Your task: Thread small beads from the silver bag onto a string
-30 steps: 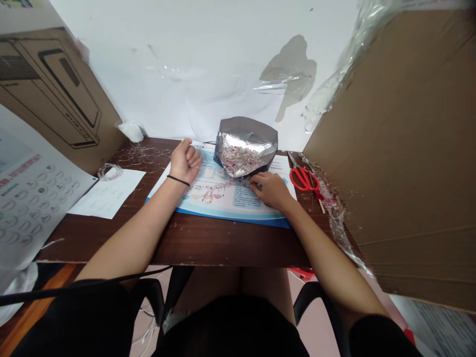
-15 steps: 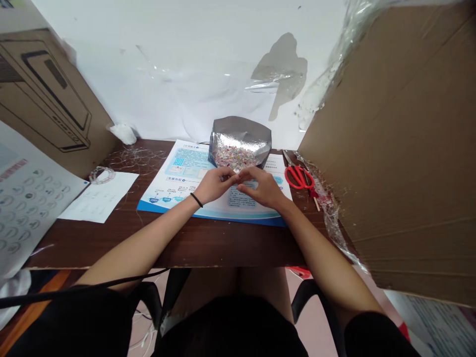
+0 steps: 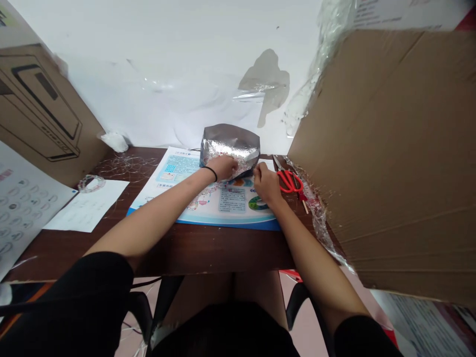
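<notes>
A silvery foil bag (image 3: 231, 133) stands open at the back of the table with small mixed-colour beads (image 3: 242, 161) inside. My left hand (image 3: 223, 167), with a black band (image 3: 211, 172) at the wrist, reaches into the bag's mouth. Its fingers are curled down among the beads, and the fingertips are partly hidden. Just right of the bag, my right hand (image 3: 266, 182) is closed with thumb and fingers pressed together. Whatever it grips is too thin or too hidden to make out. Under both hands lies a printed leaflet (image 3: 201, 218).
Red-handled scissors (image 3: 289, 181) lie to the right, beside crumpled clear plastic (image 3: 320, 225). A large cardboard box (image 3: 394, 163) walls the right side; another box (image 3: 48, 109) stands left. A beaded ring (image 3: 91, 183) rests on white paper (image 3: 89, 208), near tangled clear thread (image 3: 132, 166).
My hands were together over the leaflet and have separated. The left went forward into the bag of beads; the right closed and sits right of the bag. The view shifted slightly.
</notes>
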The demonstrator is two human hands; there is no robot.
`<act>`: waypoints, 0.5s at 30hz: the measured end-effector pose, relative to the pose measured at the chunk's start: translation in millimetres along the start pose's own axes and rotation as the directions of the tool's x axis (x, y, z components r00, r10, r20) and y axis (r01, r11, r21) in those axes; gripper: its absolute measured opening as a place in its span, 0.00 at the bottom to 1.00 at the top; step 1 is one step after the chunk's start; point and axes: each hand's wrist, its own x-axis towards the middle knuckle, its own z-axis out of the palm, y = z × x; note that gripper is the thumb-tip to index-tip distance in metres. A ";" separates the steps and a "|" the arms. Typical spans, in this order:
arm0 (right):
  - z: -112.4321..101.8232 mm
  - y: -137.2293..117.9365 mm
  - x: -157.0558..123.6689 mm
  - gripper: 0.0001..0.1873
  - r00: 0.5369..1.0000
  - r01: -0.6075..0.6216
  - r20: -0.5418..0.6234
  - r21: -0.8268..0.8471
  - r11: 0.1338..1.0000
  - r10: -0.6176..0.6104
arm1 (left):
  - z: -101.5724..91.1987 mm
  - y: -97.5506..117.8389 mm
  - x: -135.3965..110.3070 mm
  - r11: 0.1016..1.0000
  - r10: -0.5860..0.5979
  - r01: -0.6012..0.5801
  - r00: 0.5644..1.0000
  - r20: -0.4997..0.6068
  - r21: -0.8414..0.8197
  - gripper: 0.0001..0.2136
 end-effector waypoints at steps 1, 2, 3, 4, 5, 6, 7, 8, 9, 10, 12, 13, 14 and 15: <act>1.3 2.8 1.2 0.11 1.000 -0.029 0.012 -0.003 1.000 0.029 | 1.9 -0.9 3.7 0.999 -0.012 0.011 1.000 0.027 0.033 0.09; 2.9 5.4 2.2 0.11 0.998 -0.053 0.028 -0.008 0.999 0.053 | 4.0 -1.4 5.9 0.998 -0.017 0.014 0.999 0.039 0.066 0.08; 4.6 7.7 3.1 0.11 0.997 -0.071 0.042 -0.014 0.997 0.072 | 6.0 -1.5 6.9 0.995 -0.014 0.009 0.999 0.046 0.099 0.08; 6.3 9.6 3.8 0.11 0.995 -0.085 0.049 -0.019 0.996 0.086 | 7.7 -1.3 6.9 0.992 -0.008 0.002 0.999 0.050 0.129 0.08; 7.8 11.1 4.4 0.11 0.994 -0.092 0.051 -0.022 0.995 0.093 | 9.0 -1.0 6.3 0.988 -0.004 -0.004 0.999 0.052 0.157 0.08; 9.0 12.3 4.8 0.11 0.994 -0.095 0.047 -0.022 0.995 0.096 | 9.8 -0.6 5.4 0.984 -0.003 -0.006 0.999 0.050 0.180 0.08; 10.0 12.9 5.0 0.11 0.995 -0.094 0.042 -0.019 0.995 0.095 | 10.2 0.0 4.2 0.980 -0.006 -0.003 0.999 0.044 0.201 0.09; 10.7 13.2 5.0 0.11 0.995 -0.094 0.039 -0.015 0.995 0.095 | 10.1 0.8 3.1 0.975 -0.010 0.001 0.999 0.039 0.220 0.09; 11.2 13.1 4.9 0.12 0.994 -0.097 0.038 -0.013 0.995 0.098 | 9.6 1.6 2.2 0.972 -0.015 0.006 0.999 0.036 0.234 0.09; 11.6 12.5 4.5 0.11 0.994 -0.102 0.042 -0.013 0.995 0.103 | 9.1 2.5 1.4 0.971 -0.019 0.009 0.999 0.037 0.239 0.09; 12.5 10.4 3.3 0.11 0.992 -0.111 0.051 -0.019 0.994 0.111 | 8.0 3.8 0.9 0.972 -0.031 0.018 0.998 0.049 0.233 0.09; 13.1 8.9 2.4 0.11 0.993 -0.108 0.047 -0.022 0.994 0.109 | 7.8 3.9 1.0 0.974 -0.036 0.023 0.998 0.055 0.226 0.08; 13.6 7.2 1.4 0.11 0.994 -0.100 0.035 -0.022 0.995 0.100 | 7.7 3.6 1.4 0.976 -0.038 0.026 0.998 0.055 0.216 0.08; 14.1 5.4 0.4 0.11 0.996 -0.089 0.013 -0.019 0.996 0.089 | 7.9 2.7 2.0 0.979 -0.039 0.030 0.998 0.044 0.200 0.08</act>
